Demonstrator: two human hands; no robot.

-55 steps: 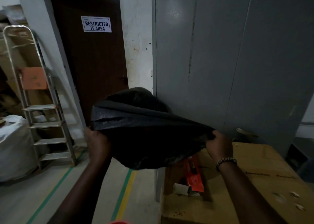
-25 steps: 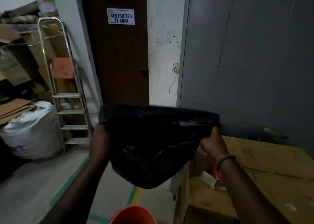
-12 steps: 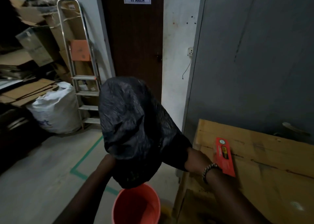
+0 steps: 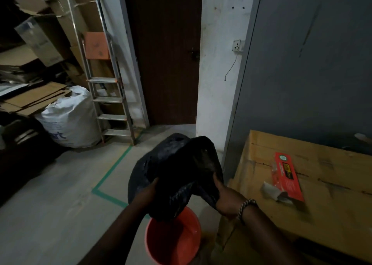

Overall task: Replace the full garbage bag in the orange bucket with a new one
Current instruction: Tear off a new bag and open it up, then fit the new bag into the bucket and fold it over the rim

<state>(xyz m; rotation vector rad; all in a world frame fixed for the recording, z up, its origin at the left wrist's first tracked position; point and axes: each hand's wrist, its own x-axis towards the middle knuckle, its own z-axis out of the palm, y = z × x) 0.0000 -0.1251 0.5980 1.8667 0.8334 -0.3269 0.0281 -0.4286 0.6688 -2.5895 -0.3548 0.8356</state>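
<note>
The black garbage bag (image 4: 177, 176) hangs billowed just above the orange bucket (image 4: 171, 244), which stands unlined on the floor. The left hand (image 4: 151, 190) and right hand (image 4: 225, 200) each grip its mouth edge. I'd lower it in centred, push the bottom down, then fold the mouth over the rim. A red packet (image 4: 287, 176) lies on the carton (image 4: 332, 214) nearby.

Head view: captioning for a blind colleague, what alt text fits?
The left hand and right hand grip a black garbage bag over an orange bucket. A red packet lies on a cardboard box at right; a stepladder stands by a brown door.
</note>
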